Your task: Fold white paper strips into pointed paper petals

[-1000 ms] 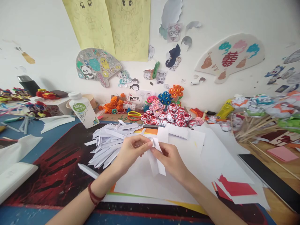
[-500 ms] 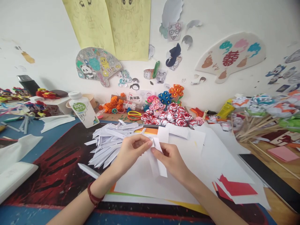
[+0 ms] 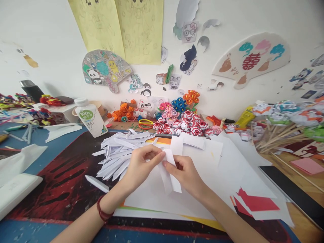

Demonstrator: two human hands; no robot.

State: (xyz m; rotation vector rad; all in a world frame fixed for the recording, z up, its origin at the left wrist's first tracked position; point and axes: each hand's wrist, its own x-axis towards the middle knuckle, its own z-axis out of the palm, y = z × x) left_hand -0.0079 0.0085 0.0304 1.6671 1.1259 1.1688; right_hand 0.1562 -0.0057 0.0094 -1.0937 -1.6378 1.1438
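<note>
Both of my hands pinch the top of a folded white paper strip held just above large white sheets on the table. My left hand grips its upper left edge with thumb and fingers, a red cord on that wrist. My right hand holds the strip's upper right side, and the strip's two loose ends hang down between the hands. A heap of folded white paper strips lies just left of my left hand.
A white drink bottle stands at the back left. Paper roses and coloured paper flowers sit along the wall. Flowers on wooden sticks lie at right, beside a black ruler and red paper. A white box is at left.
The strip has dropped slightly lower between my hands, and the view has shifted a little. Both hands keep their pinch.
</note>
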